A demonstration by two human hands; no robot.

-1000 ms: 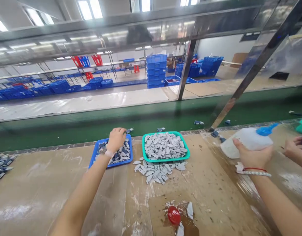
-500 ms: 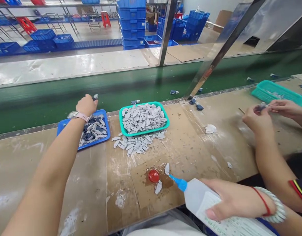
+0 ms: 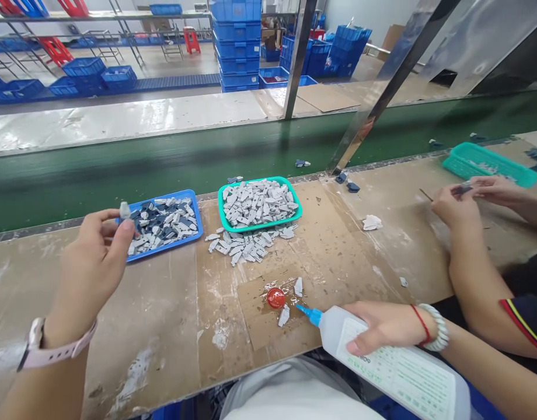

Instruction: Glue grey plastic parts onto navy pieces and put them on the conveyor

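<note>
My left hand (image 3: 90, 265) pinches a small pale plastic piece (image 3: 125, 210) in front of the blue tray (image 3: 163, 244), which holds mixed grey and navy pieces. My right hand (image 3: 380, 328) is wrapped round a white squeeze bottle (image 3: 411, 373) with a printed label. Its blue nozzle (image 3: 311, 315) tilts over the cardboard, pointing left toward a red round cap (image 3: 276, 298) in a wet patch. Two grey pieces lie beside the cap, one grey piece (image 3: 298, 287) above the nozzle tip and another grey piece (image 3: 283, 315) left of it.
A green tray (image 3: 260, 227) is heaped with grey pieces, with loose grey pieces (image 3: 246, 248) before it. Behind runs a green conveyor belt (image 3: 176, 157) carrying several pieces. A metal post (image 3: 360, 134) rises at its edge. At right a co-worker's hands (image 3: 459, 207) hold a small part.
My left hand has come back from over the conveyor, beyond the blue tray, toward me and to the left, holding the small piece. The bottle has shifted slightly left.
</note>
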